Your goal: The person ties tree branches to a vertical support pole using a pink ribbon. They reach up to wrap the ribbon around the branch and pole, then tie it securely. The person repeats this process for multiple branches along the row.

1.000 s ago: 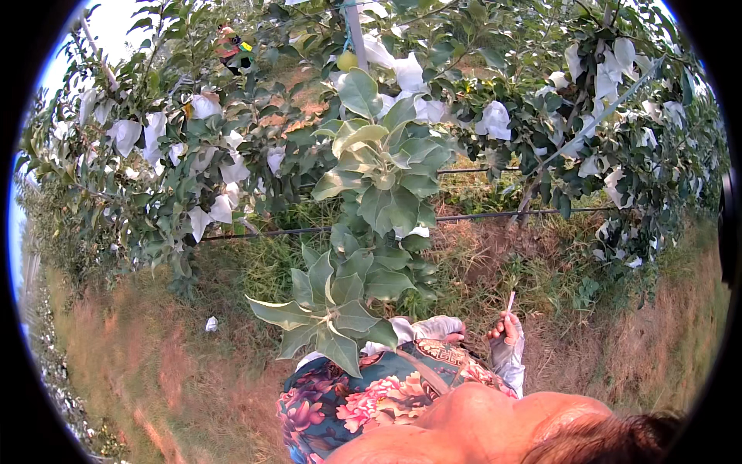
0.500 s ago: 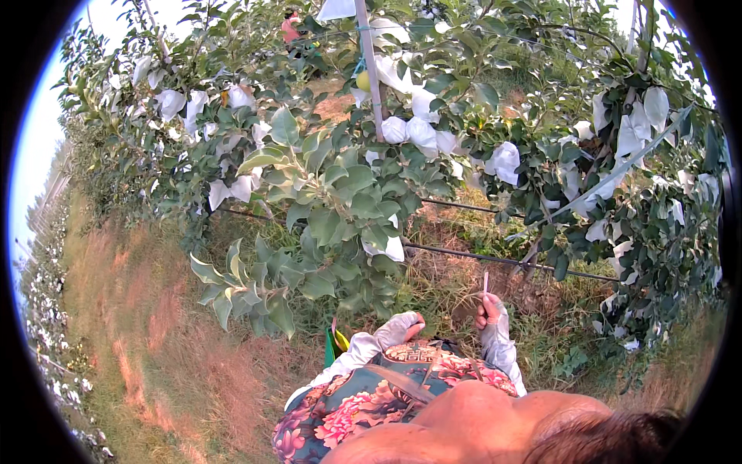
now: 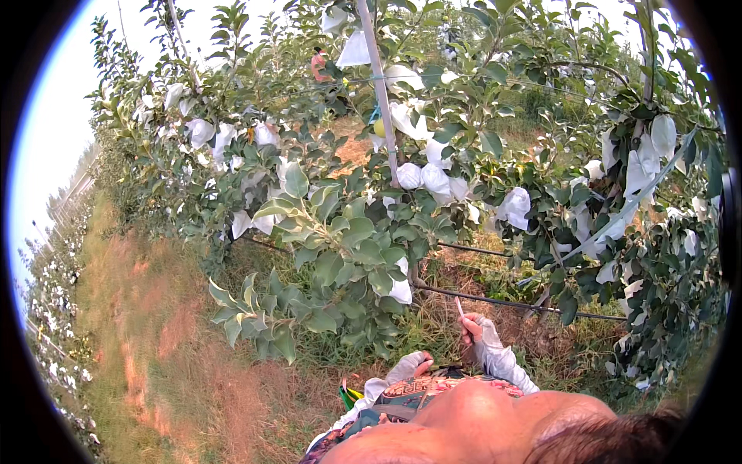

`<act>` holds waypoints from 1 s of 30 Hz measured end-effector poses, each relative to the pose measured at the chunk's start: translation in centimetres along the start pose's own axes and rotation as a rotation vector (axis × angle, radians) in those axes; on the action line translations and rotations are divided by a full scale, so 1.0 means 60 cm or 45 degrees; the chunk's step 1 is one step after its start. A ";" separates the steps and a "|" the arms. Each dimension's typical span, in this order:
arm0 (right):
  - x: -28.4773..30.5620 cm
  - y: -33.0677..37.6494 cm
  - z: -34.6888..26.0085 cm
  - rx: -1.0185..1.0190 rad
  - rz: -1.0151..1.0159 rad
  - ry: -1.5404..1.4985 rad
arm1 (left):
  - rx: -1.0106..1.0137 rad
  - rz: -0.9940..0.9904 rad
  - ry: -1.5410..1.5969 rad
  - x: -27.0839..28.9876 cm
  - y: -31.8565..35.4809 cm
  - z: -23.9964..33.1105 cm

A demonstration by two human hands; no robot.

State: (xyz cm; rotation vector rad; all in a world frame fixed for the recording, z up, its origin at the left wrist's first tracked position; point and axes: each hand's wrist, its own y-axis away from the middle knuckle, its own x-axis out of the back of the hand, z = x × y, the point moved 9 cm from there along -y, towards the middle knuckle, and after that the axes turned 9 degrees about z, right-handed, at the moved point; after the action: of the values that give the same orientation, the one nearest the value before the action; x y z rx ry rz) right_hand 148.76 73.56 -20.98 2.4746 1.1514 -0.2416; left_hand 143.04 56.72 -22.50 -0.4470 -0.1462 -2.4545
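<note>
Well, right hand (image 3: 472, 329): fingers pinch pale stick (image 3: 460, 308) low, likely freeing its eleven o'clock tip
Left hand (image 3: 423, 363): fingers' state unclear

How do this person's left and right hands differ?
The right hand holds a thin, pale stick; nothing shows in the left hand. The right hand is farther out from the body, while the left hand is closer to the floral top. Both come out of pale sleeves.
</note>
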 end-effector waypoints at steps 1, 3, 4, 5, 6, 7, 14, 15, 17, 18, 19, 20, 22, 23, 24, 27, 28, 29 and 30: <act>0.001 -0.014 -0.010 -0.006 0.068 0.000 | 0.085 -0.043 0.026 0.000 -0.007 -0.023; -0.009 -0.038 -0.045 0.066 0.078 -0.005 | 0.134 -0.093 -0.015 0.008 -0.018 -0.040; -0.012 -0.048 -0.060 0.090 0.073 -0.019 | 0.097 -0.098 -0.081 0.015 -0.021 -0.033; -0.012 -0.062 -0.076 0.118 0.097 0.042 | 0.059 -0.104 -0.146 0.021 -0.026 -0.028; -0.017 -0.075 -0.089 0.190 0.085 0.071 | 0.041 -0.013 -0.096 0.038 -0.024 -0.030; -0.017 -0.086 -0.101 0.226 0.116 0.075 | 0.020 0.077 -0.044 0.053 -0.020 -0.032; -0.059 -0.144 -0.131 0.248 0.064 -0.003 | 0.200 0.300 0.095 0.121 0.006 -0.049; -0.075 -0.151 -0.137 0.236 0.026 -0.001 | 0.143 0.365 0.036 0.130 0.009 -0.057; -0.096 -0.178 -0.142 0.221 -0.026 -0.011 | 0.145 0.496 0.093 0.135 0.012 -0.111; -0.105 -0.197 -0.136 0.202 -0.053 -0.009 | 0.252 0.514 0.219 0.133 0.013 -0.142; -0.106 -0.215 -0.140 0.203 -0.076 -0.022 | 0.242 0.562 0.204 0.138 0.010 -0.125; -0.107 -0.232 -0.146 0.203 -0.102 -0.036 | 0.234 0.613 0.190 0.144 0.006 -0.107; -0.124 -0.250 -0.176 0.246 -0.165 0.003 | 0.265 0.688 0.270 0.147 0.004 -0.082; -0.131 -0.260 -0.188 0.268 -0.210 -0.010 | 0.290 0.700 0.285 0.144 0.001 -0.080; -0.140 -0.269 -0.203 0.293 -0.260 -0.018 | 0.311 0.717 0.305 0.142 -0.004 -0.076; -0.141 -0.284 -0.251 0.413 -0.294 0.031 | 0.297 0.721 0.258 0.137 -0.031 -0.042; -0.127 -0.293 -0.268 0.462 -0.272 0.037 | 0.253 0.643 0.211 0.129 -0.058 -0.005; -0.114 -0.310 -0.285 0.476 -0.272 0.036 | 0.208 0.562 0.164 0.119 -0.087 0.037; -0.113 -0.311 -0.312 0.529 -0.269 0.077 | 0.170 0.500 0.117 0.109 -0.103 0.065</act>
State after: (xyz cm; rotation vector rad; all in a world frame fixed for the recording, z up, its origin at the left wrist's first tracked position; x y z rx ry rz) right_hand 129.95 87.63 -7.13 2.7223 1.5211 -0.5155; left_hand 135.50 58.74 -16.54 -0.2736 -0.1659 -2.0605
